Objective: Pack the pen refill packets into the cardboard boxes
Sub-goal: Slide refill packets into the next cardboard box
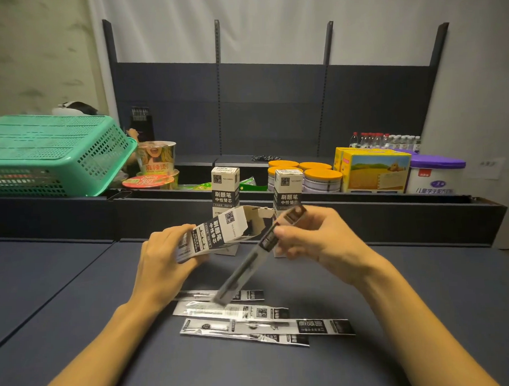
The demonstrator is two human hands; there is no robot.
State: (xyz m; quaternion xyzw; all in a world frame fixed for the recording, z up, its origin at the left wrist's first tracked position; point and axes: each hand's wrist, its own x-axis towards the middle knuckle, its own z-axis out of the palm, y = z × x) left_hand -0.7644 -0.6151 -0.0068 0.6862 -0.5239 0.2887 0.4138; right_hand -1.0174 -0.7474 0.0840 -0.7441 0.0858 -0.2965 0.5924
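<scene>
Above dark table (78,300), left hand (160,259) grips open cardboard box (220,231); right hand (309,234) pinches refill packet (258,250) tilted beside its mouth.

Glossy plastic packets (266,326); matt cardboard box (220,233); perforated plastic basket (53,153).

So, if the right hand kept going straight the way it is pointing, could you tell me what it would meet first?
Probably the open end of the cardboard box gripped by the left hand; the right hand and its refill packet point left toward it, though depth is unclear.
</scene>
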